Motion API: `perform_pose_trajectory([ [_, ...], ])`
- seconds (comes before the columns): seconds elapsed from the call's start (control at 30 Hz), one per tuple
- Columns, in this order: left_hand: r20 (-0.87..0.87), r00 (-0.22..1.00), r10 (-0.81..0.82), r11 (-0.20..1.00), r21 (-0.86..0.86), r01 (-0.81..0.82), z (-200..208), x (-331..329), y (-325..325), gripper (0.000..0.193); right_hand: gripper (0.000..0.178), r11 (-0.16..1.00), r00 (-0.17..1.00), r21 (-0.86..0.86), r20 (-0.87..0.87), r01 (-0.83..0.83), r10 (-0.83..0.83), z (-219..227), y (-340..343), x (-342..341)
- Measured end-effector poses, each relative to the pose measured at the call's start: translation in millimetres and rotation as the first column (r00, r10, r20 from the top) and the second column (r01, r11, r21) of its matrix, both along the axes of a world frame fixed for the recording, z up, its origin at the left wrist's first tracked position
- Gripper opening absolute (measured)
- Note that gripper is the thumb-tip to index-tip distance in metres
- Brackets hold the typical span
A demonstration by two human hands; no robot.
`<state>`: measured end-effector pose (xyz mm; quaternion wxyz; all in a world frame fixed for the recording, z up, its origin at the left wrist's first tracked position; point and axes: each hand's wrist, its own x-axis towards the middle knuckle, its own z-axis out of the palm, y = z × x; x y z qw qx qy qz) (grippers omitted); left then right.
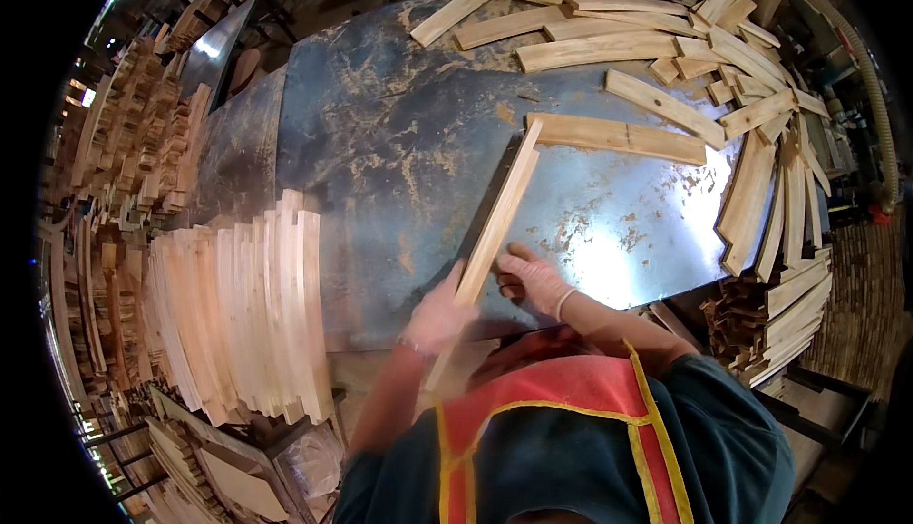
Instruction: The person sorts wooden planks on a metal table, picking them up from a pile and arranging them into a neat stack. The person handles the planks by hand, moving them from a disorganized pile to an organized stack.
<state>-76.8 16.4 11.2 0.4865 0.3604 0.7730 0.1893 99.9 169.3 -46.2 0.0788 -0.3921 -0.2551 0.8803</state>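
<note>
Two narrow wooden strips (504,205), pale and lying side by side, slant up from the near edge of the metal tabletop (380,163). My left hand (442,320), slightly blurred, is wrapped round their lower part. Just right of the strips is my right hand (534,281), its fingers curled in toward the palm; whatever may be inside them is hidden. A wide board (618,137) lies crosswise beyond, close to the strips' far end.
A row of stacked pale strips (238,305) stands at the left. Loose boards (599,48) are heaped along the far and right edges, with another pile (794,305) at the near right. A ribbed hose (880,115) hangs at the far right.
</note>
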Motion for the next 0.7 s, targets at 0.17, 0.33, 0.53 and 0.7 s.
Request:
perform_pose_trajectory([
  [0.17,-0.587,0.801,-0.117,0.993,-0.079,0.088,0.1,33.7,-33.6,0.078,0.055,0.908,0.972,0.353,0.022,-0.226,0.233,22.8,-22.2,-29.1],
  [0.33,-0.467,0.849,0.247,0.948,-0.065,-0.311,-15.1,15.9,0.6,0.048,0.050,0.715,0.936,0.620,0.098,-0.323,0.338,24.4,37.4,-26.4],
  [0.53,-0.506,0.808,0.303,0.932,-0.022,-0.363,-28.2,8.4,-3.4,0.048,0.076,-0.178,0.546,0.534,0.686,-0.827,-0.481,-4.9,277.3,92.2],
  [0.7,-0.590,0.753,0.292,0.906,-0.082,-0.416,-52.3,15.8,-6.9,0.054,0.079,-0.120,0.336,0.324,0.936,-0.938,-0.100,39.1,340.0,109.7],
])
